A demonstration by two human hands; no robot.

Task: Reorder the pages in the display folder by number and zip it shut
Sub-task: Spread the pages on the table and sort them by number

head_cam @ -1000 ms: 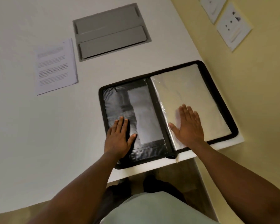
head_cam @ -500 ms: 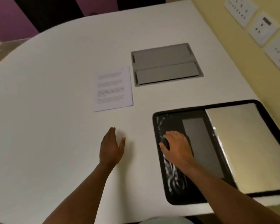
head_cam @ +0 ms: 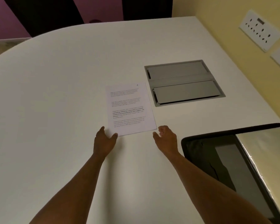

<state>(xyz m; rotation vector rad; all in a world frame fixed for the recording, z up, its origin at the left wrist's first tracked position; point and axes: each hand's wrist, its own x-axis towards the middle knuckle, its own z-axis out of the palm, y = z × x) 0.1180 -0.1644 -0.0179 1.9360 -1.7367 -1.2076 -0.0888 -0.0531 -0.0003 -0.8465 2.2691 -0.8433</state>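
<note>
White rounded table (head_cam: 58, 110) against a yellow wall (head_cam: 217, 21), dim light. Your left hand (head_cam: 104, 141) is reaching at the near left corner of the printed page (head_cam: 129, 109); fingers are straight and loose, thumb tip sitting right at the paper's corner, holding nothing. Your right hand (head_cam: 166, 137) is hovering just beside the near right corner, fingers loosely curled, thumb out, also gripping nothing. Whether either hand is actually touching paper, I cannot tell.

The page is lying flat, slightly skewed, with what looks like a "4" at its top right corner. It may be a small stack; can't tell from here. Just beyond it to the right, a grey cable hatch (head_cam: 183, 82) is sitting flush in the table. The folder (head_cam: 233, 159) is lying open at the near right table edge, well apart from the page, black inside cover on the left, shiny plastic sleeve (head_cam: 263, 152) on the right. Power sockets (head_cam: 260, 31) are on the wall.

Likely step: picking up the page to file it. Paper is flat on a smooth top, so pinning one corner while sliding a thumb under the other should be lifting it cleanly. Be checking the number before sleeving it. Keep it flat when feeding it in so the corners aren't catching.
</note>
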